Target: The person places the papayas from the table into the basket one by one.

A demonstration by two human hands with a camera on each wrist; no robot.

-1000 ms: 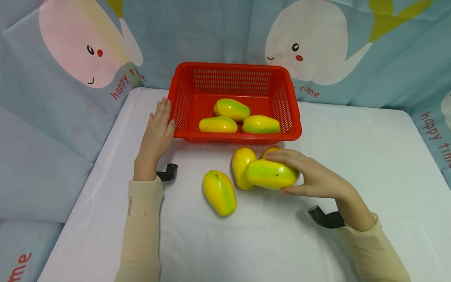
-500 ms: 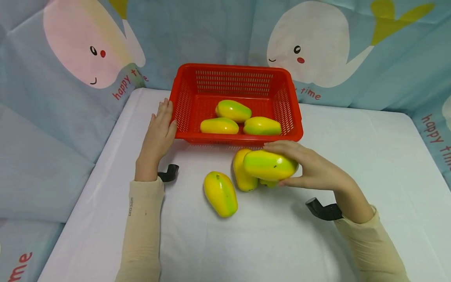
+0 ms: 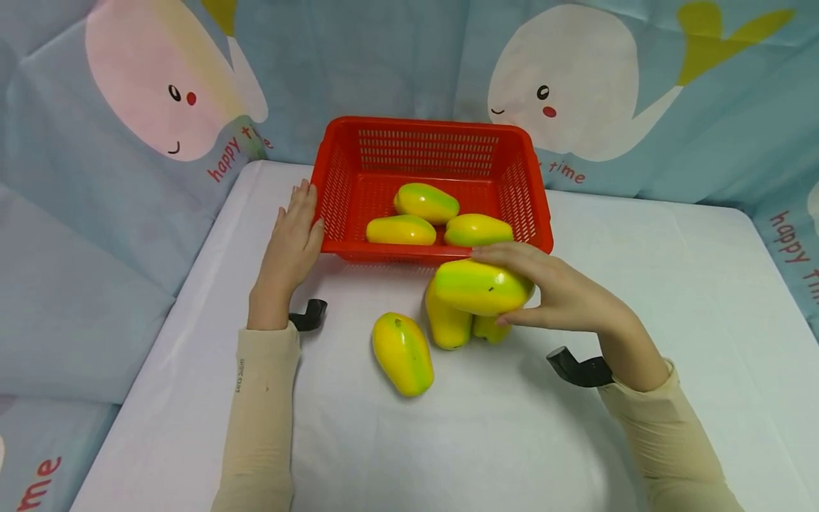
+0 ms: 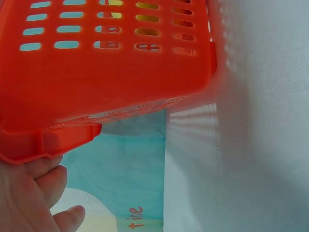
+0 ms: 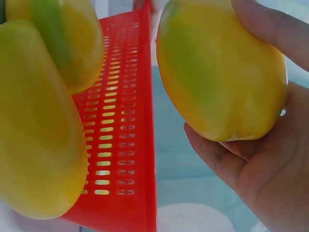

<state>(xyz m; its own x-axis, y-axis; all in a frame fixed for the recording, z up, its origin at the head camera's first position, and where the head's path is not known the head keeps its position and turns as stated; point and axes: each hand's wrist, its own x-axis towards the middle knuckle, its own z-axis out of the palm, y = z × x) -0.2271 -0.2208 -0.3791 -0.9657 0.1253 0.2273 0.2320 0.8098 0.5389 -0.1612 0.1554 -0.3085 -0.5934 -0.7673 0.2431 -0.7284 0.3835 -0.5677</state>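
Note:
My right hand (image 3: 557, 291) grips a yellow-green papaya (image 3: 483, 288) between thumb and fingers, raised above the table just in front of a red basket (image 3: 435, 252). Beneath it, two papayas stand close together, a left papaya (image 3: 450, 323) and a right papaya (image 3: 491, 330), both partly covered in the head view. Nearer the front lies a single papaya (image 3: 403, 354). My left hand (image 3: 288, 238) rests with straight fingers against the basket's left side. In the left wrist view its fingers (image 4: 52, 186) touch the rim from below.
Inside the basket lie three papayas: a rear papaya (image 3: 426, 203), a front-left papaya (image 3: 401, 230) and a front-right papaya (image 3: 478, 230). A white cloth (image 3: 499, 434) covers the table. Behind the basket hangs a blue curtain (image 3: 390, 57) with printed whales.
My right hand has lifted the held papaya and moved it slightly left and toward the basket, uncovering part of the right papaya below. The left hand stays at the basket.

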